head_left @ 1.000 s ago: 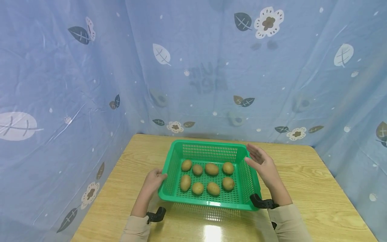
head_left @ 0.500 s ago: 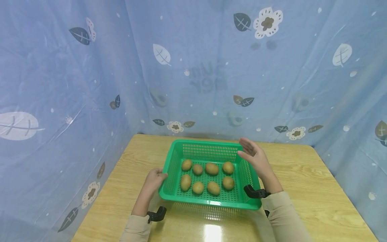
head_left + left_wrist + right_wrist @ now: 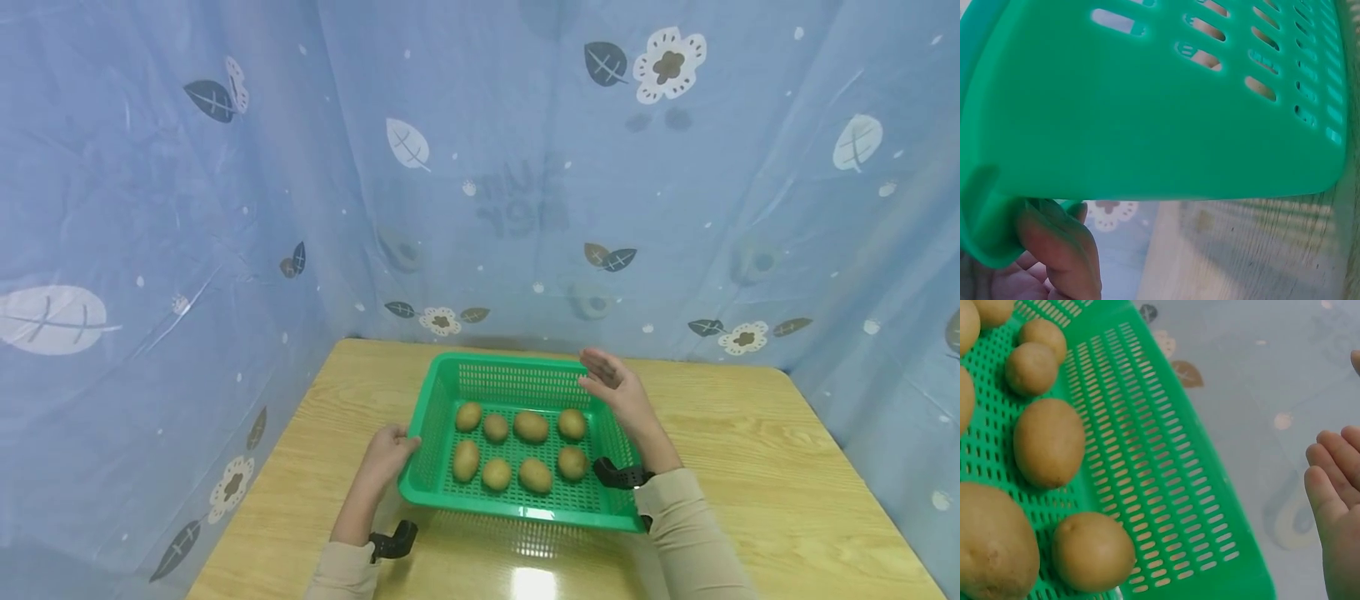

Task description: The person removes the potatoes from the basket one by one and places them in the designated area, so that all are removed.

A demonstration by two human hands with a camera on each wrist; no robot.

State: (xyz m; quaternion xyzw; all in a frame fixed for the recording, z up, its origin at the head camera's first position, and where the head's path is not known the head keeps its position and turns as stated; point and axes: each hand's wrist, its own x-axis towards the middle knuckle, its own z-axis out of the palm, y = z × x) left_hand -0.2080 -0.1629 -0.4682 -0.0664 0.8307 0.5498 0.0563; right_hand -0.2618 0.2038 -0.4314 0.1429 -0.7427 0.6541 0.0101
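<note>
A green slotted plastic basket (image 3: 517,519) stands on the table with several potatoes (image 3: 531,427) spread over its floor in two rough rows. My left hand (image 3: 388,454) grips the basket's left rim, thumb on top; in the left wrist view its curled fingers (image 3: 1063,253) sit under the rim's edge. My right hand (image 3: 618,396) is held over the basket's far right corner, fingers extended and thumb apart, with nothing in it. The right wrist view shows that hand (image 3: 1344,500) to the side of the basket wall, near several potatoes (image 3: 1049,442).
The wooden table (image 3: 750,467) extends on both sides of the basket. A blue curtain (image 3: 480,200) printed with leaves and flowers hangs behind and along the sides. Black wrist camera mounts (image 3: 395,540) jut from both forearms.
My right hand has moved left from beside the basket's right rim to over its far right corner. The left hand keeps its grip on the rim, and the potatoes stay put.
</note>
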